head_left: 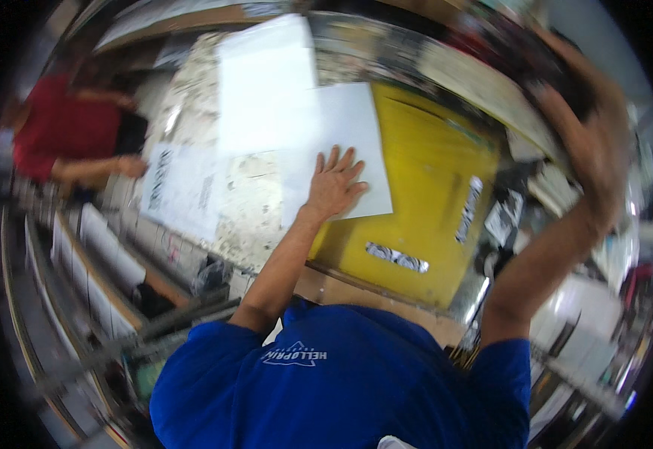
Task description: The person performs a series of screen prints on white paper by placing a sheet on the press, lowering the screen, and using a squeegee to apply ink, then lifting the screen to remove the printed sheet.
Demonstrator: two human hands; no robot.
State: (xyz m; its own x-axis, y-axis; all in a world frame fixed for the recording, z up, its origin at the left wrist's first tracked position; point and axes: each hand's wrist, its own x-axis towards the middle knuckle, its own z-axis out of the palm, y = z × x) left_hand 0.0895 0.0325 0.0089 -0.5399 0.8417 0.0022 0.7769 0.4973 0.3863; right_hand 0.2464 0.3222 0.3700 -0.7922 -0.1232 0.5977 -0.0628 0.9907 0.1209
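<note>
Left hand (334, 187) flat on white sheet (349, 127), long axis running away, fingers spread

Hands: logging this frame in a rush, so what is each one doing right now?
Left hand: open, flat on the white sheet.
Right hand: raised and blurred; cannot tell whether it grips anything.

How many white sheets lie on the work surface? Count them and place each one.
3: one sheet under the left hand at, a larger sheet above it, and a printed sheet further left. Blur may hide more.
</note>
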